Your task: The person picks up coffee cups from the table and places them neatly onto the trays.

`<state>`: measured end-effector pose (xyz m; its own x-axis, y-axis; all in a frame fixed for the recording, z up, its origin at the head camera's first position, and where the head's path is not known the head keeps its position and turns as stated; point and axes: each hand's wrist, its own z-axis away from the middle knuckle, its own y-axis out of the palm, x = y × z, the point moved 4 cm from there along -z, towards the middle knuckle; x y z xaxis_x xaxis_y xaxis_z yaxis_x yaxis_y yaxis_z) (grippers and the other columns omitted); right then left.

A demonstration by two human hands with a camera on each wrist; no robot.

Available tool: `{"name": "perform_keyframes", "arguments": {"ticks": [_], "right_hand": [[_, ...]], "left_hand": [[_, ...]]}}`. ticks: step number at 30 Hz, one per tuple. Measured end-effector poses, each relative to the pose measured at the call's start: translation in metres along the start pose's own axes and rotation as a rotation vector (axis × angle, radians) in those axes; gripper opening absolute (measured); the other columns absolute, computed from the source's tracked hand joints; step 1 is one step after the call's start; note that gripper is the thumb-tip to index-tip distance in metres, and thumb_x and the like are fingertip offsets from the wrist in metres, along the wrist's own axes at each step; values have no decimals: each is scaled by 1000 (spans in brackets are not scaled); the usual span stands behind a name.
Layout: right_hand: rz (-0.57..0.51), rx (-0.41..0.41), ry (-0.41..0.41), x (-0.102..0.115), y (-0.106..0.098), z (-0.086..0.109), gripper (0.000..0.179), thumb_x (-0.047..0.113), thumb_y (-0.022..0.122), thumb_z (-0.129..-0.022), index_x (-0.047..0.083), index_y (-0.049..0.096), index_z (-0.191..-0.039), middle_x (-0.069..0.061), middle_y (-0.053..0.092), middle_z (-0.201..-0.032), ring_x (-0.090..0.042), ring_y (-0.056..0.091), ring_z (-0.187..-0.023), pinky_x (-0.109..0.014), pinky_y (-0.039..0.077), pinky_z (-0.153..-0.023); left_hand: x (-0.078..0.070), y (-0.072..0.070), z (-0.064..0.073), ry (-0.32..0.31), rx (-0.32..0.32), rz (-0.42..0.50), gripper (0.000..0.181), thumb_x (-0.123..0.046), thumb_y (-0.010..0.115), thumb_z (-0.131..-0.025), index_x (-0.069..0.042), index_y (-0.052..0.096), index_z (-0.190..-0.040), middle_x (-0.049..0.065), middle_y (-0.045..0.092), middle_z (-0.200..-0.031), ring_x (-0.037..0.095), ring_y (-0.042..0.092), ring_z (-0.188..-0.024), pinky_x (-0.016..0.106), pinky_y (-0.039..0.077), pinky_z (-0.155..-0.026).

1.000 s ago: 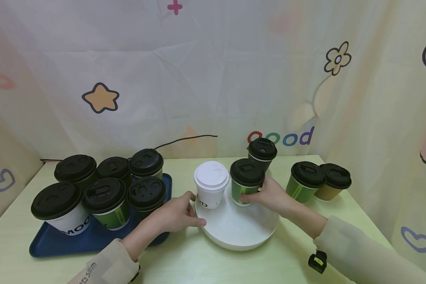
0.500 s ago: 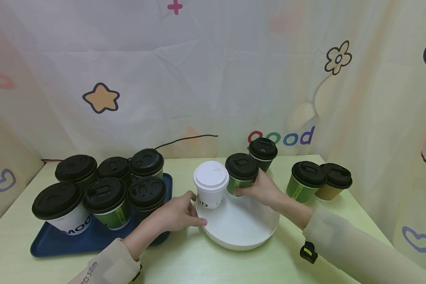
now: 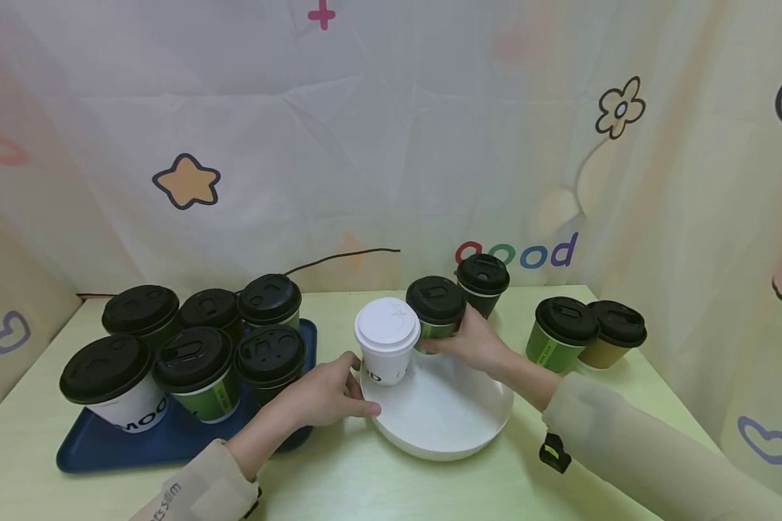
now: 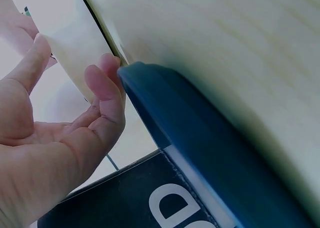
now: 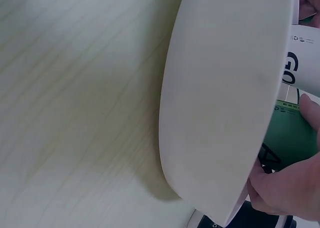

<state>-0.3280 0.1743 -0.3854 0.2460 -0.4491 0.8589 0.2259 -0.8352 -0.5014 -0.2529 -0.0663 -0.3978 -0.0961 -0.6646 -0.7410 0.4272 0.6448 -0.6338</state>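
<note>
The right hand [image 3: 472, 340] grips a green paper coffee cup [image 3: 436, 330] with a black lid, low on its side, at the back of a round white dish [image 3: 450, 412]. In the right wrist view the dish's wall [image 5: 220, 97] covers part of this cup [image 5: 290, 138]. Beside it on the dish stands a white coffee cup [image 3: 386, 358] with a white lid. My left hand [image 3: 329, 391] holds the dish's left side, thumb at the front rim and forefinger further back. In the left wrist view the left hand's fingers [image 4: 102, 115] are bent near the blue tray's edge [image 4: 175, 123].
A blue tray [image 3: 120, 445] on the left carries several black-lidded cups, including a white one [image 3: 127, 398]. Behind the dish stands another black-lidded cup [image 3: 484, 278]. A green cup [image 3: 557, 333] and a tan cup [image 3: 604, 354] stand at the right. A printed curtain [image 3: 339, 166] hangs behind.
The right hand has moved the green cup back and left on the dish, closer to the white cup. The left hand and the dish have stayed put.
</note>
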Motion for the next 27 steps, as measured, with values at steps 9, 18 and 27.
{"name": "perform_keyframes", "arguments": {"ticks": [9, 18, 27], "right_hand": [[-3, 4, 9, 2, 2, -2, 83, 6, 90, -78, 10, 45, -148, -14, 57, -143, -33, 47, -137, -55, 24, -118], [-14, 43, 102, 4, -1, 11, 81, 5, 87, -81, 2, 41, -148, -20, 55, -140, -37, 52, -128, -53, 38, -111], [50, 52, 197, 4, -24, 34, 69, 14, 80, -89, -8, 41, -142, -22, 56, -126, -35, 55, -118, -44, 49, -99]], "left_hand": [[1, 0, 0, -4, -7, -9, 60, -30, 87, -86, -1, 53, -126, 1, 65, -93, 19, 59, -80, 35, 49, -69], [2, 1, 3, -13, -17, -2, 66, -30, 88, -84, 2, 52, -129, 2, 67, -94, 18, 60, -81, 35, 51, -71], [2, 0, 3, -9, -16, -12, 65, -32, 88, -84, 0, 51, -127, 2, 67, -95, 19, 60, -82, 36, 51, -72]]}}
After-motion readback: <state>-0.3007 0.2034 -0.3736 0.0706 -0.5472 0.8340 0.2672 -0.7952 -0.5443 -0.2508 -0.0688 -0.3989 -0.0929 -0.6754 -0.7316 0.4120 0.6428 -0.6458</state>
